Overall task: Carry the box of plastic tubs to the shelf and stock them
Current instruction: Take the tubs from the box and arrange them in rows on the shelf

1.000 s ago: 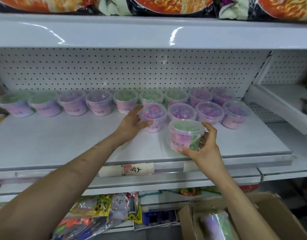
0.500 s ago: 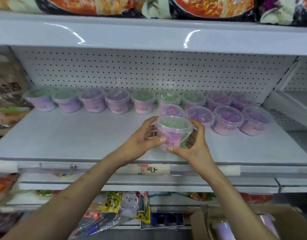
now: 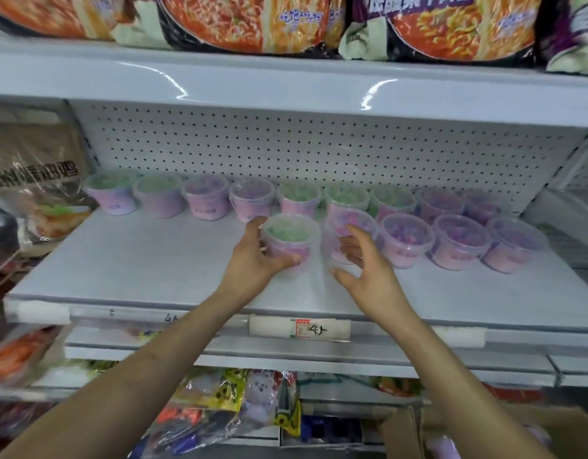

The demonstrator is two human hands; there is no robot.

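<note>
Shelf (image 3: 153, 260): 2 rows of tubs stocked. Green-topped tub (image 3: 289, 236), near row, left end, set down; I grasp it with my left hand (image 3: 256, 260). Right hand (image 3: 362, 263): released, fingers spread, just beside. Box (image 3: 402, 432), near right: more to stock, I judge.

Plastic tubs (image 3: 458, 241) on the middle shelf (image 3: 137, 260): fourteen.
- Far row (image 3: 206, 197), along the pegboard: nine.
- Near row (image 3: 514, 243), right half of the shelf: five.

By contents:
- Green-filled tubs (image 3: 289, 230): six, five far and one at the near row's left end.
- Purple-filled tubs (image 3: 407, 240): eight, four far and four near.

Hands: two, left hand (image 3: 253, 260) and right hand (image 3: 369, 270).

Noodle packs (image 3: 239, 21) on the top shelf: at least three, cut off by the frame edge.

Printed price tags (image 3: 302, 329): one.

Cardboard boxes (image 3: 398, 432), near right: one.
</note>
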